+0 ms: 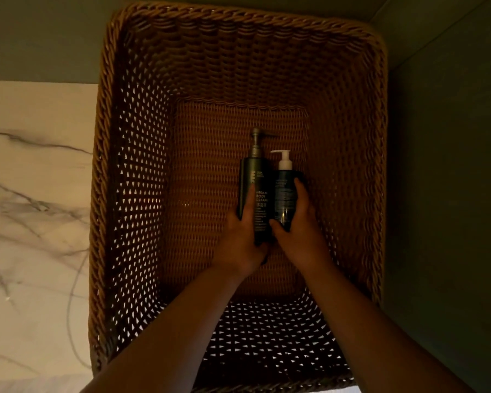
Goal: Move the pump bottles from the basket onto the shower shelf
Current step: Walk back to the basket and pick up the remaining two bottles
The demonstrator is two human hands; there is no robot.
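Note:
Two dark pump bottles lie side by side on the bottom of a deep brown wicker basket [131, 177]. The taller bottle [256, 177] has a grey pump and white lettering. The shorter bottle [284, 191] has a white pump. My left hand [243, 236] is wrapped around the lower half of the taller bottle. My right hand [298, 222] grips the lower half of the shorter one. Both forearms reach down into the basket from the near rim. No shower shelf is in view.
The basket fills most of the view and holds nothing else. A white marble-patterned surface [31, 217] lies to its left. Dark greenish walls [448, 194] stand behind and to the right. The light is dim.

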